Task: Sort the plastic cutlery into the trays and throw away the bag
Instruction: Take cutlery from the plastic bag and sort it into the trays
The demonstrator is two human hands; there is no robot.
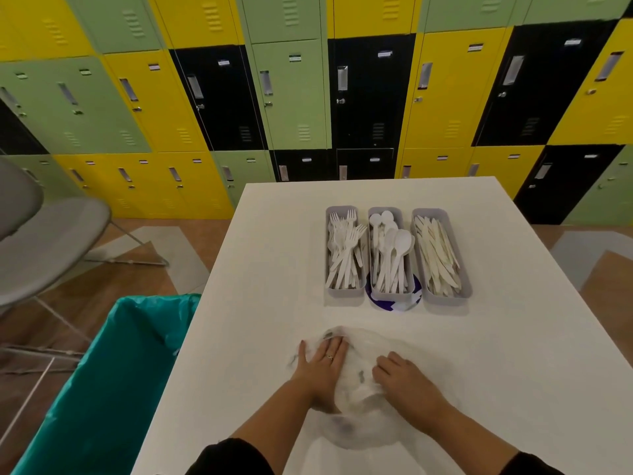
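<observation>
A crumpled clear plastic bag (359,382) lies on the white table (260,269) near its front edge. My left hand (320,366) presses flat on the bag's left part with straight fingers. My right hand (402,380) has its fingers curled into the bag's right side, gripping the plastic. Beyond the bag stand three grey trays side by side: the left tray (345,293) holds white forks, the middle tray (390,296) holds white spoons, the right tray (445,298) holds white knives.
A bin with a teal liner (113,371) stands on the floor against the table's left edge. A grey chair (44,245) is at the far left. Coloured lockers (294,97) fill the wall behind. A purple-and-white disc (409,305) peeks from under the middle tray.
</observation>
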